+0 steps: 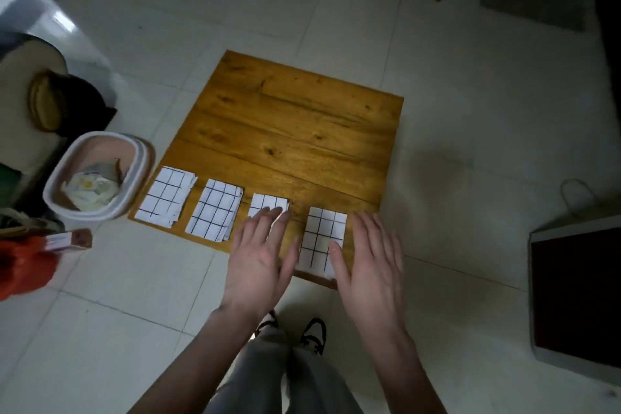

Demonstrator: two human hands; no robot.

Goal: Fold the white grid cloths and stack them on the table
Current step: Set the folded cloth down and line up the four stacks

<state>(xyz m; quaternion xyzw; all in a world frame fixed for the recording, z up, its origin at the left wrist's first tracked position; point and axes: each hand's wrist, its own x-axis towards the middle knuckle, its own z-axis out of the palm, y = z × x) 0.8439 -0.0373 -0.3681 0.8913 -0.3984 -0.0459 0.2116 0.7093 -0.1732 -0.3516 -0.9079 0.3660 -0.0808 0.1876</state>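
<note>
Head view: four folded white grid cloths lie in a row along the near edge of the wooden table (295, 121). The left hand (258, 259) hovers over the third cloth (267, 203), the right hand (373, 262) just right of the fourth cloth (324, 235). Fingers are spread flat and hold nothing. The cloths look thin, light and limp; I would pinch one by its edges.

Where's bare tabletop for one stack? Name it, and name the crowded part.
Free: the whole far part of the table, beyond the four folded cloths. Crowded: the near edge, with the cloths in a row and the left hand and right hand over it.
</note>
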